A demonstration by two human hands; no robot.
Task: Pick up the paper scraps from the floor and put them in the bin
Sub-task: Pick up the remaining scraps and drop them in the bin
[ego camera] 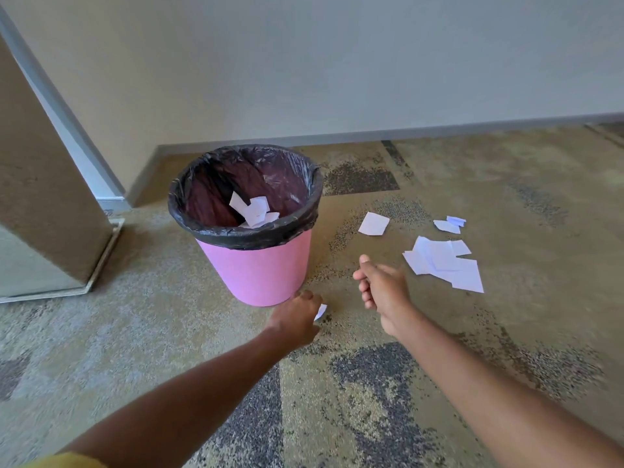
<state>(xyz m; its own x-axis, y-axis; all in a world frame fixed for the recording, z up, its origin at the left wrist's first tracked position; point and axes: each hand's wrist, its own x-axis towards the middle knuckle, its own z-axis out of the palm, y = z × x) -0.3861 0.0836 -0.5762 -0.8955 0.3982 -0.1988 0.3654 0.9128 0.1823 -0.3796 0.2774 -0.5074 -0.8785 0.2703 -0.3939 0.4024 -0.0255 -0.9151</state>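
A pink bin (pixel 258 265) with a black liner stands on the carpet, and several white scraps (pixel 254 211) lie inside it. My left hand (pixel 297 317) is low by the bin's base and holds a small white scrap (pixel 320 311) in its curled fingers. To the right of the bin my right hand (pixel 380 285) hovers with loosely curled fingers and holds nothing. On the floor to the right lie a single square scrap (pixel 373 223), a pile of white scraps (pixel 445 263) and two small pieces (pixel 450 224).
A wall with a grey skirting board (pixel 371 135) runs behind the bin. A beige cabinet or door panel (pixel 44 197) stands at the left. The patterned carpet (pixel 337 400) stretches toward me under both arms.
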